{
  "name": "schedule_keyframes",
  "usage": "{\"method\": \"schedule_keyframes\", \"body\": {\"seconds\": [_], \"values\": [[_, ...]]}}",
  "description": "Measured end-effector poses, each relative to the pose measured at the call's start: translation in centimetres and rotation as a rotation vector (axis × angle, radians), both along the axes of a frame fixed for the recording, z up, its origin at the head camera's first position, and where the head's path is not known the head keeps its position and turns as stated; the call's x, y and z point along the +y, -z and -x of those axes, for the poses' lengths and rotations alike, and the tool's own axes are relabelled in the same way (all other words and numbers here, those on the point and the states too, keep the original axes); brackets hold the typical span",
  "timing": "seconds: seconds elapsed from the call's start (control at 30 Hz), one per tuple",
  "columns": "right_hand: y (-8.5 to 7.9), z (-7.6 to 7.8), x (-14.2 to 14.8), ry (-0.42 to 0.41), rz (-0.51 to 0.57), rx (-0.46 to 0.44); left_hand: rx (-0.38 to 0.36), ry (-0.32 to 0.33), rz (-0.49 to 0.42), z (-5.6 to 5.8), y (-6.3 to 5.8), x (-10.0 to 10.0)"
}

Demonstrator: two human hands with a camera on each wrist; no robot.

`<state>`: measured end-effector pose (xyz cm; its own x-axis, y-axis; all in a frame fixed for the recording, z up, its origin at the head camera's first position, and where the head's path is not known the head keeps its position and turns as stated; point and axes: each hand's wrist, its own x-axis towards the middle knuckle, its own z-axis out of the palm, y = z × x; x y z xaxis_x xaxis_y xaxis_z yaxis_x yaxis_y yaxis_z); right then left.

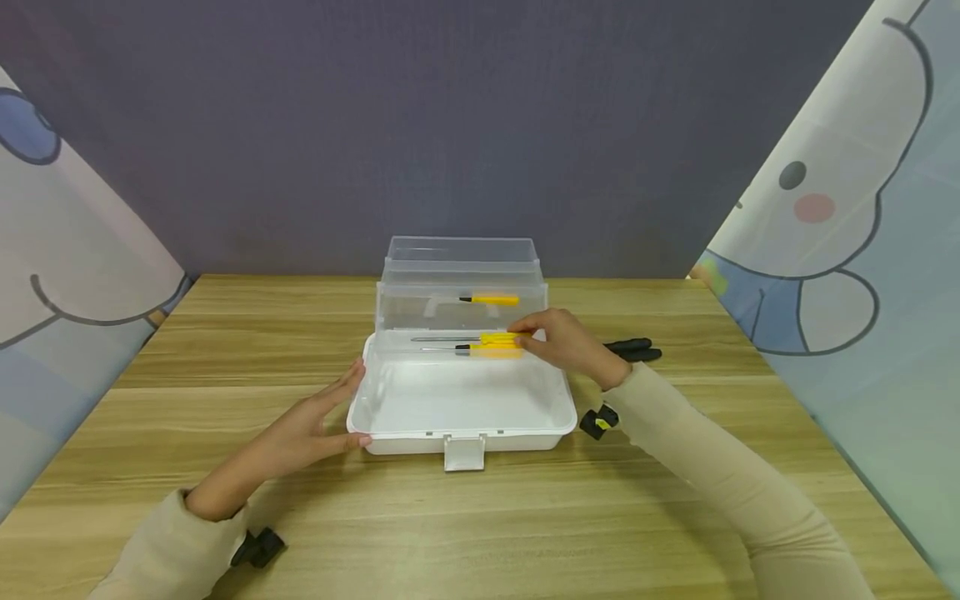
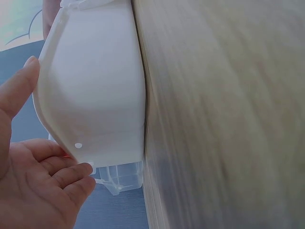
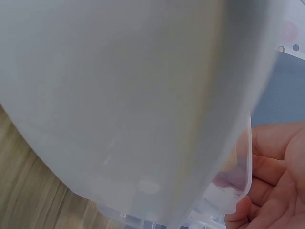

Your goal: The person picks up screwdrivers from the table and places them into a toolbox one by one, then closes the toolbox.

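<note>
A white plastic box [image 1: 462,442] with its clear lid [image 1: 461,271] raised stands on the table. My left hand [image 1: 315,429] rests at the box's left end, thumb by the front corner and fingers along the side; in the left wrist view the fingers [image 2: 71,179] are extended beside the rim. Over the back of the box my right hand [image 1: 562,340] pinches the yellow handle of a screwdriver [image 1: 504,338], its thin metal shaft pointing left. Just below it lies another yellow-handled tool [image 1: 495,352] with a black collar. In the right wrist view the box wall hides the screwdriver.
Two black handles [image 1: 636,350] lie on the table right of the box, partly behind my right wrist. A yellow and black tool shape [image 1: 491,300] shows at the lid. A white latch [image 1: 464,454] hangs at the box's front. A dark wall [image 1: 450,125] rises behind the table.
</note>
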<state>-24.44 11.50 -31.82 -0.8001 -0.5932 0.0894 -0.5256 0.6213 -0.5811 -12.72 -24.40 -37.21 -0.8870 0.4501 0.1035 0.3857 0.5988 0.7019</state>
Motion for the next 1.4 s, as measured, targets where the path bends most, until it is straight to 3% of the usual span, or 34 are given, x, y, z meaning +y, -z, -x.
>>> {"method": "schedule_keyframes", "body": {"seconds": [0.47, 0.7, 0.97, 1.23, 1.4], "values": [[0.3, 0.0, 0.1, -0.025, -0.006, 0.029, 0.039, -0.002, -0.026, -0.2, 0.2, 0.0], [0.2, 0.0, 0.5, -0.018, 0.016, 0.001, 0.042, 0.010, -0.037, -0.1, 0.2, 0.0], [0.5, 0.1, 1.7, 0.031, 0.097, 0.003, 0.026, 0.017, -0.042, -0.1, 0.2, 0.1], [1.0, -0.4, 4.2, 0.118, 0.267, 0.020, 0.028, 0.018, -0.043, -0.1, 0.2, 0.1], [1.6, -0.5, 6.0, 0.146, 0.286, 0.022, 0.028, 0.014, -0.032, -0.1, 0.0, 0.1]]}}
